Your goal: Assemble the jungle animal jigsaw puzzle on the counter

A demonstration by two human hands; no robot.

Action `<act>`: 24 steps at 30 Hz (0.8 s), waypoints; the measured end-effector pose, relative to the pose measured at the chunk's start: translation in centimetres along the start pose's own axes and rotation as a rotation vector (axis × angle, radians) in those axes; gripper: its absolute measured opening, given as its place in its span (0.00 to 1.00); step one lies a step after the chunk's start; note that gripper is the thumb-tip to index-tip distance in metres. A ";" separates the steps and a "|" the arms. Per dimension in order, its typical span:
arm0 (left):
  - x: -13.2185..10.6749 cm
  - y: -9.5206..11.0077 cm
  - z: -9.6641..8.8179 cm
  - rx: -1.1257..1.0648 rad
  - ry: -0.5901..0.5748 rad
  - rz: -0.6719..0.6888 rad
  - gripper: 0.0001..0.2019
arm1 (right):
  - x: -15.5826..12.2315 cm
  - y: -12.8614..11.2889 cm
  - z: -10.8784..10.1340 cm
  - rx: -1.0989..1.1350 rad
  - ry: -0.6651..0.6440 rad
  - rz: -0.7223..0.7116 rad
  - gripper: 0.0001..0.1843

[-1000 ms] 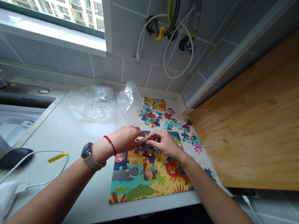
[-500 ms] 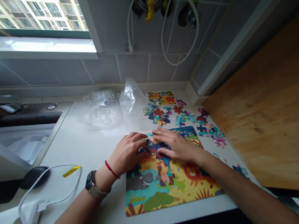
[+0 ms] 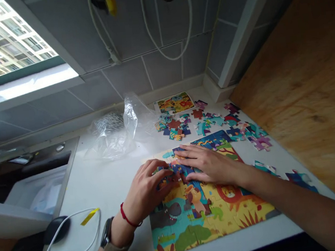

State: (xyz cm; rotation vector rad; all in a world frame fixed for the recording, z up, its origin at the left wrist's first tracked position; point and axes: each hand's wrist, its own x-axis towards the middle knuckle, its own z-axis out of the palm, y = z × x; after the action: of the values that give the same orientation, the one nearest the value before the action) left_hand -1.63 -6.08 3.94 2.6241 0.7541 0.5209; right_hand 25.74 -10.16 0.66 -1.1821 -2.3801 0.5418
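Observation:
A jigsaw puzzle [image 3: 192, 235] with cartoon animals, among them a hippo and a lion, lies on the white counter under both hands. My left hand [image 3: 151, 184], with a red cord and a watch at the wrist, has its fingers bent around a dark puzzle piece [image 3: 175, 178] near the upper left of the picture. The fingertips partly hide that piece. Flat across the upper middle of the puzzle rests my right hand [image 3: 208, 164], its fingers stretched out and holding nothing. The forearm covers part of the puzzle's right side.
Loose puzzle pieces [image 3: 175, 124] lie behind and right of the puzzle, near a small picture card [image 3: 174, 102]. Crumpled clear plastic bags [image 3: 109, 135] sit at the back. A sink [image 3: 70, 160] and white cable [image 3: 98, 227] are left; a wooden panel [image 3: 301, 100] stands right.
The view has tilted and shifted, so the puzzle appears lower and farther right. Both hands stay on the puzzle; the right hand's fingers now lie flatter and closer together.

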 end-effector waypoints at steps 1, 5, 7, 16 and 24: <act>0.1 0.3 -0.1 -0.030 -0.029 0.027 0.07 | -0.1 0.0 0.0 0.008 0.007 0.001 0.31; 0.1 1.4 -0.2 -0.131 -0.178 0.140 0.09 | -0.3 0.1 -0.2 0.051 0.023 0.012 0.31; 0.0 1.4 -0.1 -0.108 -0.184 0.160 0.09 | -0.3 0.1 -0.3 0.061 0.021 0.019 0.31; -0.4 -0.6 0.3 0.083 -0.082 0.025 0.09 | -0.2 0.0 -0.2 0.080 0.047 0.014 0.33; -0.1 -0.9 0.6 0.077 -0.045 0.024 0.10 | -0.1 0.1 -0.2 0.078 0.045 0.003 0.31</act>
State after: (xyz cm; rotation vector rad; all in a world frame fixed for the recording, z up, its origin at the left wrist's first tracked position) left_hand -1.78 -5.55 2.98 2.7088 0.7438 0.4463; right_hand 25.98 -10.17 0.77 -1.1518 -2.2983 0.5973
